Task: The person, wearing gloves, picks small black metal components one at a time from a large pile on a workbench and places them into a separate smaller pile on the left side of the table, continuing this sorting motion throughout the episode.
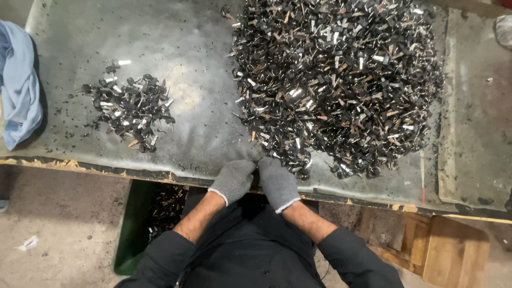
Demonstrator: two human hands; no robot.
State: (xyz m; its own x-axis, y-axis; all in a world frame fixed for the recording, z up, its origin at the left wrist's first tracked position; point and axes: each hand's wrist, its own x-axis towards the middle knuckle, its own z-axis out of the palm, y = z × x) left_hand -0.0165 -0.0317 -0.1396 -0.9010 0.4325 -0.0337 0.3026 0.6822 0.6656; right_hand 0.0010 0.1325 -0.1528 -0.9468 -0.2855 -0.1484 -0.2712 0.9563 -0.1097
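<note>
Both my hands wear grey knit gloves and meet at the table's near edge. My left hand (pixel 233 180) and my right hand (pixel 277 184) are pressed close together with fingers curled; whatever sits between the fingertips is hidden. Just beyond them spreads a large heap of small black and silver metal parts (pixel 336 80). A much smaller pile of the same parts (pixel 130 106) lies to the left on the grey, dusty table cover (pixel 197 69).
A light blue cloth (pixel 18 85) hangs at the table's left end. Below the table edge stands a green bin (pixel 136 224) holding dark parts. A wooden block (pixel 448 250) sits at lower right. Concrete floor lies at lower left.
</note>
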